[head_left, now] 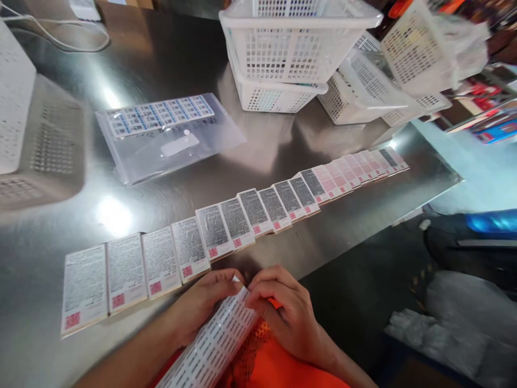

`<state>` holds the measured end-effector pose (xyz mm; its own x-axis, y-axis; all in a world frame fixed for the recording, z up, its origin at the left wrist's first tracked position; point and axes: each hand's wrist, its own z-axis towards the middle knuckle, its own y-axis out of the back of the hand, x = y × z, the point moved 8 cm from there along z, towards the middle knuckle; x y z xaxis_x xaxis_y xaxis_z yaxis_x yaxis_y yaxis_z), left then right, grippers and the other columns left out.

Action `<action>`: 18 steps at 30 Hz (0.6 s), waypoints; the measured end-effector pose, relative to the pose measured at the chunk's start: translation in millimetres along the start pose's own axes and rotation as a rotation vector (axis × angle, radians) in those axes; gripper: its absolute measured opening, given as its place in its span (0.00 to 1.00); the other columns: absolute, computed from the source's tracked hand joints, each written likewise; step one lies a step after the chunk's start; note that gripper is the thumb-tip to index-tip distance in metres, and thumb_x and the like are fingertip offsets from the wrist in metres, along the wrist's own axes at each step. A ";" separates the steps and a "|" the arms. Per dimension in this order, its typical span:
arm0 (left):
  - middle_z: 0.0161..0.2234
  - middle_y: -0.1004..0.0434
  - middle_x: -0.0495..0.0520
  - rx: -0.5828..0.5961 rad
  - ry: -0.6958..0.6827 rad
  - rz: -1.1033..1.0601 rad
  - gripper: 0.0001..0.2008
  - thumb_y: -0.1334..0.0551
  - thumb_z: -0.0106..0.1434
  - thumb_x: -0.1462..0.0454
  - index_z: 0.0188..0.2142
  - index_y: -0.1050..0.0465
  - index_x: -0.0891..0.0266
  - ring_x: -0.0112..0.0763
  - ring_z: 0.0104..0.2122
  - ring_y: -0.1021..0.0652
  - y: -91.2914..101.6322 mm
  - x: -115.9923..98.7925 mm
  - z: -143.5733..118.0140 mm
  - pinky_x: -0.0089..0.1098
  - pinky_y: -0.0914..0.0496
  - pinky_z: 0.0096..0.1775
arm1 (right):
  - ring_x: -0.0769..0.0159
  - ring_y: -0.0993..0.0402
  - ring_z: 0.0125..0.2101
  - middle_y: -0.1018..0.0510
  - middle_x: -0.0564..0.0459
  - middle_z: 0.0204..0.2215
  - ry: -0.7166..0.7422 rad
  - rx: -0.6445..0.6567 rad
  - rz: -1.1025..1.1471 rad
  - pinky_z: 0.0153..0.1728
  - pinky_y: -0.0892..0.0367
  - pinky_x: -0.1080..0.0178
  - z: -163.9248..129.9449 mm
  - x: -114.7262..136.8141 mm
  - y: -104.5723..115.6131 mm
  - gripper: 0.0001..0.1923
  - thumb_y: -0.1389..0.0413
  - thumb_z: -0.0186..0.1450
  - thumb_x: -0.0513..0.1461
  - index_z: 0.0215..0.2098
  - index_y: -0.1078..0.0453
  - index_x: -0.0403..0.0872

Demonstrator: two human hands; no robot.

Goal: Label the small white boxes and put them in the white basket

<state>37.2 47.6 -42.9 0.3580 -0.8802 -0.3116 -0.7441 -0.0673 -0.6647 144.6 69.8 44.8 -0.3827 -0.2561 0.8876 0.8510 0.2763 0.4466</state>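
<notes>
- Label strip [214, 345] at table [283, 145] edge, long axis running down-left from fingertips.
- Left hand [202, 307] and right hand [286, 318] both pinch its top end.
- Box row [226, 226] just beyond, nearer left hand.

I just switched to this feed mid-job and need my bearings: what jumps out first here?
A long row of small flat boxes runs diagonally across the shiny metal table, printed sides up. At the near edge, the left hand and right hand together hold a strip of small labels. Behind the row lies a clear plastic bag with a label sheet, and white baskets are stacked at the far right.
</notes>
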 end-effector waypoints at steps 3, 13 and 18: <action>0.17 0.35 0.45 0.008 0.014 -0.014 0.18 0.25 0.47 0.56 0.24 0.31 0.64 0.21 0.18 0.37 -0.1 3.9 1.5 0.24 0.43 0.22 | 0.67 0.24 0.32 0.22 0.54 0.30 -0.165 -0.100 -0.010 0.35 0.28 0.67 12.0 -18.8 28.9 0.06 0.41 0.65 0.36 0.30 0.25 0.50; 0.18 0.31 0.46 0.017 0.041 0.052 0.18 0.25 0.48 0.56 0.24 0.30 0.64 0.22 0.19 0.34 1.5 13.4 4.8 0.24 0.42 0.24 | 0.66 0.28 0.27 0.22 0.55 0.24 -0.490 -0.144 -0.245 0.30 0.37 0.66 70.9 -85.4 96.5 0.14 0.43 0.62 0.47 0.29 0.24 0.46; 0.20 0.28 0.47 0.066 0.035 0.054 0.16 0.26 0.50 0.57 0.25 0.28 0.65 0.24 0.21 0.31 -5.1 15.4 4.7 0.25 0.39 0.27 | 0.67 0.29 0.26 0.24 0.57 0.22 -0.538 -0.075 -0.422 0.29 0.41 0.66 76.8 -82.2 90.5 0.14 0.44 0.63 0.47 0.26 0.25 0.47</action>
<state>49.1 36.5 -47.5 0.2974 -0.8977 -0.3252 -0.7225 0.0110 -0.6912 225.4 187.0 20.9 -0.7955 0.1734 0.5806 0.6053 0.1839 0.7744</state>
